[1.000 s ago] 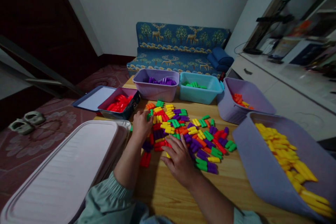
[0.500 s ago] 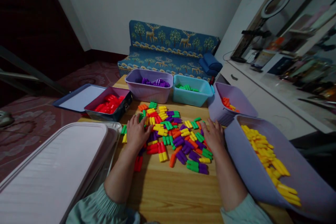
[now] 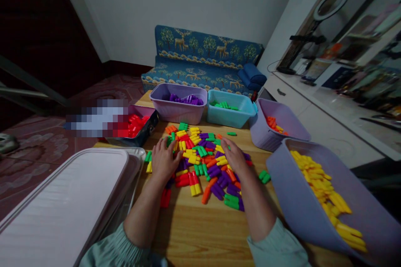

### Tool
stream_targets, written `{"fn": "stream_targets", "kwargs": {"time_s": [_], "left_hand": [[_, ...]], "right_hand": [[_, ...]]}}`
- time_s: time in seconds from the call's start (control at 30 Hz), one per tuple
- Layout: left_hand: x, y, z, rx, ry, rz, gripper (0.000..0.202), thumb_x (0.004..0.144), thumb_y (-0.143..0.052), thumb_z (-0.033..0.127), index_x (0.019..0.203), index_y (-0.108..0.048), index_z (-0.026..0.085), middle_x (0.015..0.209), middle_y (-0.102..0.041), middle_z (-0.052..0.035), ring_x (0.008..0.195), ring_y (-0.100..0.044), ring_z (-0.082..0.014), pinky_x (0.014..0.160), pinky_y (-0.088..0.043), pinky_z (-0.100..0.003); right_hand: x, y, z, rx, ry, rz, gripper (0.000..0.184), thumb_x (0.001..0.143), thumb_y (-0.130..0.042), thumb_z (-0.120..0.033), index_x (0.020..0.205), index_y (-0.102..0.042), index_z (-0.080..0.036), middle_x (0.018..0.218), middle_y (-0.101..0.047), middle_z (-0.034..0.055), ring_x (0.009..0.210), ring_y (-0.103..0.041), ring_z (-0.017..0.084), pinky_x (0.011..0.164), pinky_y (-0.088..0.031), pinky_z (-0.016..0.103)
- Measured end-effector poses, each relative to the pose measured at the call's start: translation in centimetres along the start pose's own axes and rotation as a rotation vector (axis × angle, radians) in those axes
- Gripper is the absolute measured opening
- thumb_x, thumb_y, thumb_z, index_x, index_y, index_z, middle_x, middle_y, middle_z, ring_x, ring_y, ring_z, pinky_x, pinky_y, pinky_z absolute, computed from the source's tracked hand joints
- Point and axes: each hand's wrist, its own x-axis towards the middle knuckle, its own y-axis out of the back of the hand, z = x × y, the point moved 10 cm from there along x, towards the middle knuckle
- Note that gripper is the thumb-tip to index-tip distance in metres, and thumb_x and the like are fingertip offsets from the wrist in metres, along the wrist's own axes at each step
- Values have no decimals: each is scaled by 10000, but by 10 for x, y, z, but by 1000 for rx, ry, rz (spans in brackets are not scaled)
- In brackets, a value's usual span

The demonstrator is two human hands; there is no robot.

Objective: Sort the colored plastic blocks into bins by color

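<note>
A heap of small plastic blocks point(image 3: 200, 154) in red, yellow, green, purple and orange lies on a wooden table point(image 3: 200, 233). My left hand point(image 3: 163, 159) rests flat on the heap's left side, fingers spread. My right hand point(image 3: 234, 156) lies on the heap's right side, fingers stretched out towards the middle. Neither hand holds a block that I can see. A pair of green blocks point(image 3: 265, 176) lies apart to the right of my right wrist.
Bins ring the heap: a dark tin with red blocks point(image 3: 138, 127), a lilac tub with purple ones point(image 3: 178, 110), a teal tub with green ones point(image 3: 230, 112), a lilac bin with orange ones point(image 3: 278, 133), a big bin of yellow ones point(image 3: 300, 208). A lidded container point(image 3: 62, 200) stands at left.
My right hand has swept left from the bin's edge into the heap, pushing blocks together. A few green blocks are left behind on the right. My left hand has barely moved.
</note>
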Motion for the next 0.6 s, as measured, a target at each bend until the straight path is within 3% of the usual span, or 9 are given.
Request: {"fn": "stream_targets", "kwargs": {"time_s": [0.07, 0.17, 0.27, 0.33, 0.47, 0.6], "left_hand": [[0, 0, 0, -5, -4, 2, 476, 852, -533, 428, 1269, -597, 209, 1395, -478, -151, 1292, -418, -339, 1041, -362, -482], [1, -1, -1, -14, -6, -2, 481, 849, -533, 431, 1267, -598, 204, 1394, -479, -152, 1289, -421, -338, 1041, -360, -480], [1, -3, -2, -6, 0, -4, 488, 854, -519, 438, 1278, -590, 207, 1400, -473, -151, 1303, -405, -339, 1048, -350, -482], [0, -5, -3, 4, 3, -4, 488, 860, -507, 442, 1283, -586, 211, 1407, -467, -148, 1314, -392, -339, 1051, -344, -483], [0, -7, -4, 9, -1, -1, 488, 864, -497, 453, 1283, -585, 219, 1412, -466, -143, 1310, -400, -332, 1050, -344, -482], [0, -5, -4, 6, 0, 2, 493, 859, -504, 454, 1280, -586, 212, 1402, -474, -151, 1306, -402, -338, 1047, -344, -486]], "right_hand": [[-9, 2, -18, 97, 92, -11, 612, 906, -346, -587, 1269, -567, -146, 1301, -591, 144, 1216, -539, 241, 1042, -399, 406], [-33, 25, -27, 55, 186, 72, 525, 923, -380, -543, 1252, -579, -185, 1289, -601, 116, 1215, -532, 221, 1044, -395, 399], [-66, 58, -6, -224, 153, 253, 497, 919, -386, -541, 1183, -627, -196, 1278, -598, 133, 1236, -494, 268, 1062, -341, 486], [-85, 69, 17, -354, 96, 295, 521, 923, -360, -547, 1215, -609, -195, 1336, -543, 146, 1271, -452, 286, 1066, -322, 517], [-105, 67, 59, -404, -51, 268, 555, 917, -351, -546, 1293, -548, -187, 1435, -418, 159, 1360, -333, 304, 1084, -315, 525], [-99, 62, 67, -313, -54, 273, 528, 918, -346, -487, 1272, -559, -158, 1395, -463, 172, 1337, -375, 291, 1094, -317, 509]]}}
